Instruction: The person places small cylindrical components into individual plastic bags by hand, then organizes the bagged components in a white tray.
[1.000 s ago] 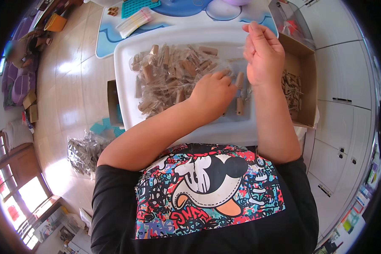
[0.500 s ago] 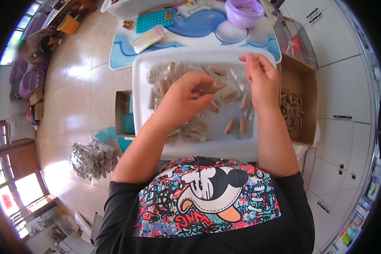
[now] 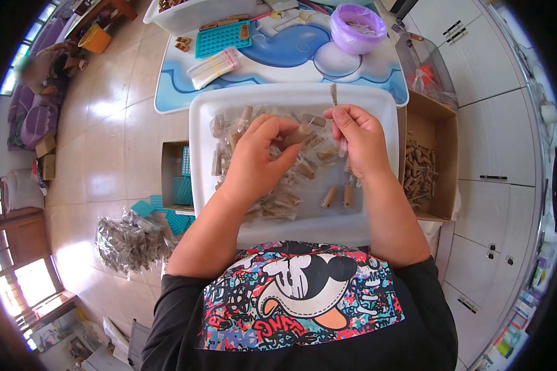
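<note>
Near: loose brown tubes [image 3: 329, 196] lie in white tray [image 3: 197, 162]; careless nudge could roll them. Then left hand [image 3: 254, 154] grasps single tube [image 3: 295, 136] above wrapped tubes [image 3: 278, 201]; loosened grip could lose it there. Right hand [image 3: 362, 142] pinches thin brownish piece [image 3: 333, 93], upright; weak pinch could drop it toward table [image 3: 174, 94] beyond.

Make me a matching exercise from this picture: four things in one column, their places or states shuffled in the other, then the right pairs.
Things:
1. Left hand
2. Tray
3. Right hand
4. Bowl

Places or states:
A. Pinching a thin strip that sticks up
B. Purple, at the far side of the table
C. Holding a brown tube
D. White, with many brown pieces in it

Pairs: 1-C, 2-D, 3-A, 4-B
</note>
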The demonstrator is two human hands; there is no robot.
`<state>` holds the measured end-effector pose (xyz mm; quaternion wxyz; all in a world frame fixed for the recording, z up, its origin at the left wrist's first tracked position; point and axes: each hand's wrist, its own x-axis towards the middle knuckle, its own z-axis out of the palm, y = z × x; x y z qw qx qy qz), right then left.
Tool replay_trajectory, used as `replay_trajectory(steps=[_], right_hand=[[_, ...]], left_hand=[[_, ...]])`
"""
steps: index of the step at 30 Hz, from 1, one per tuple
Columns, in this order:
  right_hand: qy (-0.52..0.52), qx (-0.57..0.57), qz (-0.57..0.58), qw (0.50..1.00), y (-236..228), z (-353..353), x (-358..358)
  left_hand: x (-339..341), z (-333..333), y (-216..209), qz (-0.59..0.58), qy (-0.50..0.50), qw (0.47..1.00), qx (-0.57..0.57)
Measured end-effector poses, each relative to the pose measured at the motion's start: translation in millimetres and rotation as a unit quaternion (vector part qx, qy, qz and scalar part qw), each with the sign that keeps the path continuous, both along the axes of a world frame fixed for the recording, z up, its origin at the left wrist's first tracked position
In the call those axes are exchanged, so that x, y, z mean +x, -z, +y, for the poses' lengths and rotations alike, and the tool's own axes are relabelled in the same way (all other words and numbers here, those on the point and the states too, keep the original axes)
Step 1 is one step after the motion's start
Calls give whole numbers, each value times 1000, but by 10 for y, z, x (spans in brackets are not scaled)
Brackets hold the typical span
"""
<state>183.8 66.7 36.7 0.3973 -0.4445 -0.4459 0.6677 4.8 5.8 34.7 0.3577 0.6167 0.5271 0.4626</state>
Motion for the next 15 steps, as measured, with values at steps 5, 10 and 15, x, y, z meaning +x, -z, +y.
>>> replay_trajectory(steps=[5, 10, 15], right_hand=[[90, 75, -47, 992, 136, 68, 10], [28, 390, -311, 866, 106, 109, 110], [-263, 317, -201, 889, 77, -23, 85]], left_hand=[[-24, 6, 1, 25, -16, 999, -12], [-25, 73, 140, -180, -98, 978, -21], [-120, 135, 233, -211, -77, 968, -111]])
